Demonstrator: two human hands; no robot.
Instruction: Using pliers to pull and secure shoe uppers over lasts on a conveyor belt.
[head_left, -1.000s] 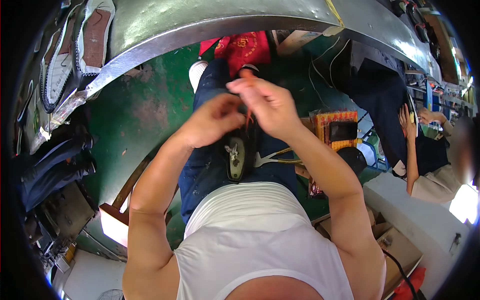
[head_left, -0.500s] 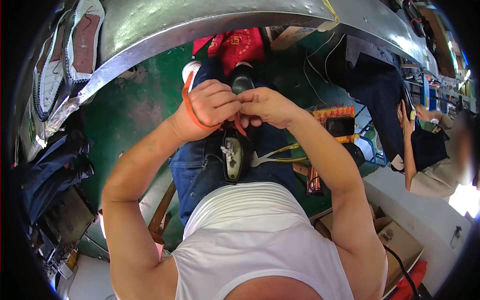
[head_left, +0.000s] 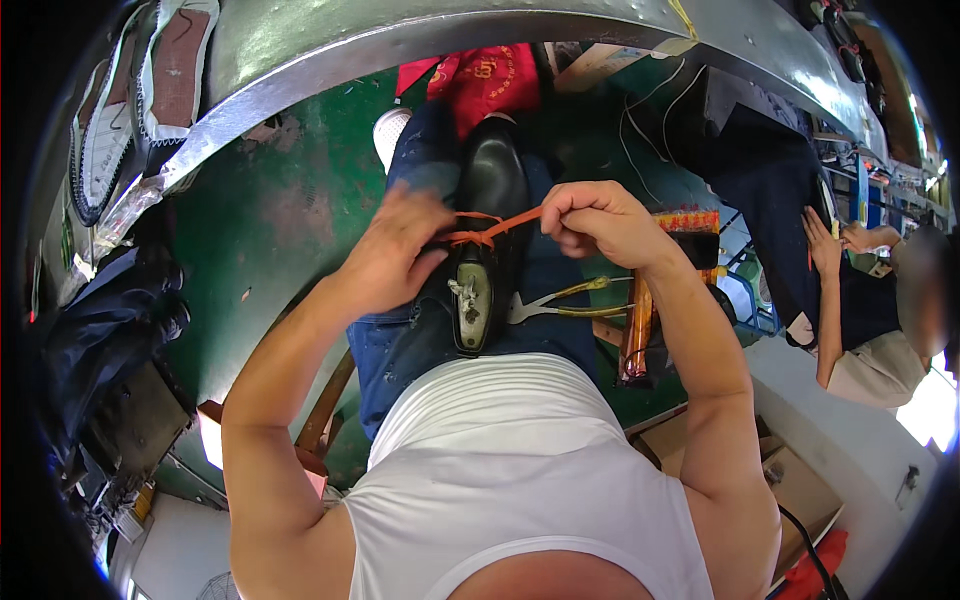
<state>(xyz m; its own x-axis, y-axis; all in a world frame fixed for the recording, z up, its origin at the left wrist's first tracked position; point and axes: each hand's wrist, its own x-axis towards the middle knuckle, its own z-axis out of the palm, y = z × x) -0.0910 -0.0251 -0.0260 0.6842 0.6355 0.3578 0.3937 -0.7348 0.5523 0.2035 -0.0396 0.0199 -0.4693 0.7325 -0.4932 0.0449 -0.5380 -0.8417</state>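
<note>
We have a black shoe [head_left: 490,240] lying on our lap, its long axis running straight away from us, toe far and heel near, with the pale inner sole end turned up toward the body. Across the shoe, about midway along it, runs an orange band [head_left: 487,230], stretched crosswise to that long axis and knotted or crossed just left of the shoe's centre line.

Our right hand [head_left: 600,225] sits to the right of the shoe, its fingers [head_left: 565,215] pressed together and pinching the right end of the band, which runs taut from there down to the shoe. Our left hand [head_left: 395,262] lies on the shoe's left flank, touching it; it is blurred, the fingers look loosely spread over the band's left end, and we cannot tell whether they grip it. Both hands are about equally near; the left is the one in contact with the shoe.

Just right of the shoe's heel, metal pincers [head_left: 560,300] rest on our jeans [head_left: 410,340]. Further right of the shoe stands a brown wooden handle [head_left: 636,335]. Beyond the toe lies a red cloth [head_left: 480,80], on the green floor [head_left: 270,220].
</note>
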